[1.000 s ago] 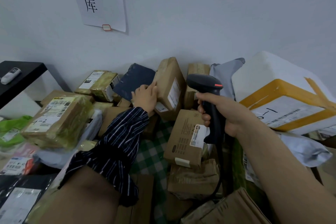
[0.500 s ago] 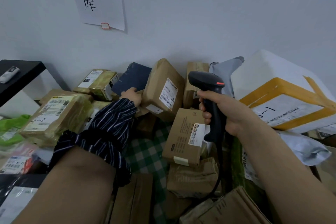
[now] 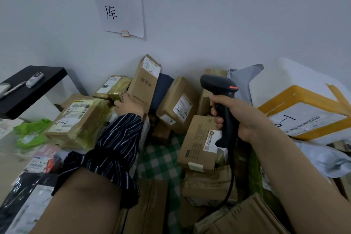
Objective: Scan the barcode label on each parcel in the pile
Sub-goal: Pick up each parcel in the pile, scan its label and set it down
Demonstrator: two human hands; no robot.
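Observation:
My left hand (image 3: 128, 105) grips the lower end of a tall brown cardboard parcel (image 3: 144, 81) and holds it upright against the wall, its white barcode label (image 3: 151, 66) at the top. My right hand (image 3: 239, 114) grips the handle of a black barcode scanner (image 3: 221, 99), head pointing left over the pile. Beside the upright parcel leans another brown parcel (image 3: 177, 103) with a white label. A flat brown box (image 3: 200, 144) lies below the scanner.
A white foam box with yellow tape (image 3: 303, 100) sits at the right. A tape-wrapped parcel (image 3: 79, 118) and green bag (image 3: 31, 131) lie at the left. A black shelf (image 3: 28, 87) holds a remote and pen. Green checked cloth (image 3: 161, 157) shows between parcels.
My left hand let go of the leaning brown parcel, moved left and lifted a tall parcel upright against the wall. The scanner hand stayed about where it was.

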